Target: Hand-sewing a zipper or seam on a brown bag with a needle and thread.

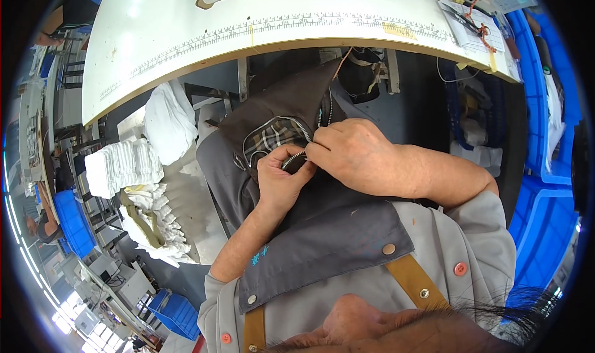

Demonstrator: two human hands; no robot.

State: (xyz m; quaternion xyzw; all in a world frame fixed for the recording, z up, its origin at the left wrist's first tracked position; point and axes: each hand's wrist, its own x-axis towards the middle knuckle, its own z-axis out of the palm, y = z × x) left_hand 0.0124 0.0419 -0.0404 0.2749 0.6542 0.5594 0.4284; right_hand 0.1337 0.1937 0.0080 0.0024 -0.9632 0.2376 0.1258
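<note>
One dark brown fabric piece, with metal-toothed zipper and plaid lining, laid over the lap below a white table; far side lost in shadow, pinch points partly hidden by fingers. Zipper clamped between thumb and bent fingers of the left hand; zipper's end pinched by the right hand, knuckles upward, fingertips close to the left's.

In front of you spans a white tabletop with a ruler scale along its near edge; white papers and an orange cord lie at its right end. Blue bins stand at your right. To your left sit a stack of folded white cloth, a white bundle just beside it and, farther off, blue crates.
</note>
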